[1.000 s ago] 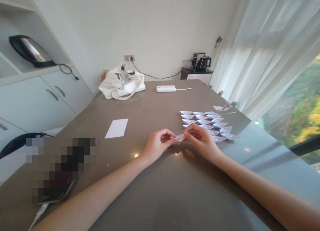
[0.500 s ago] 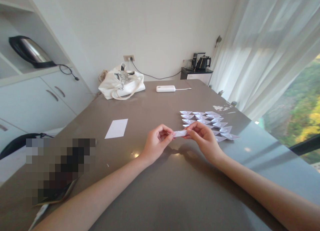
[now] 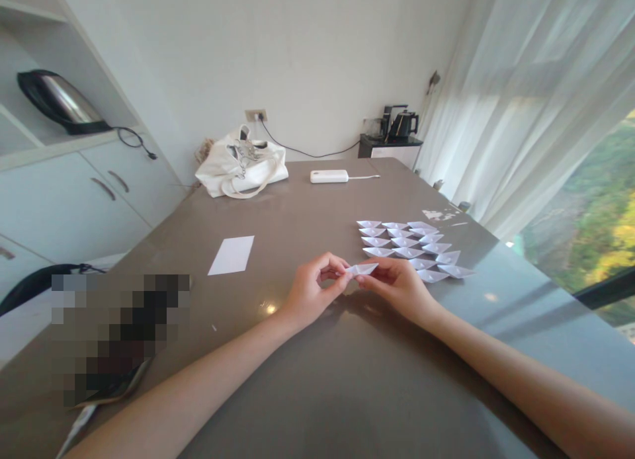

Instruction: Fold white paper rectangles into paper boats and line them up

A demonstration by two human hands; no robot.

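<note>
A small white folded paper boat (image 3: 362,268) is held just above the grey-brown table (image 3: 317,353) between both hands. My left hand (image 3: 312,290) pinches its left end with thumb and fingertips closed. My right hand (image 3: 397,284) pinches its right end and underside. Just beyond my right hand, several finished paper boats (image 3: 411,247) lie in neat rows on the table. A flat white sheet of paper (image 3: 232,254) lies to the left of my hands.
A white handbag (image 3: 243,165) and a white power bank (image 3: 329,176) with a cable sit at the table's far end. A blurred-out object lies at the near left. Cabinets and a kettle (image 3: 54,100) are at left, curtains and a window at right.
The folded strip my hands were pulling apart has opened into a boat shape. Both hands have dropped slightly toward the table, still pinching it.
</note>
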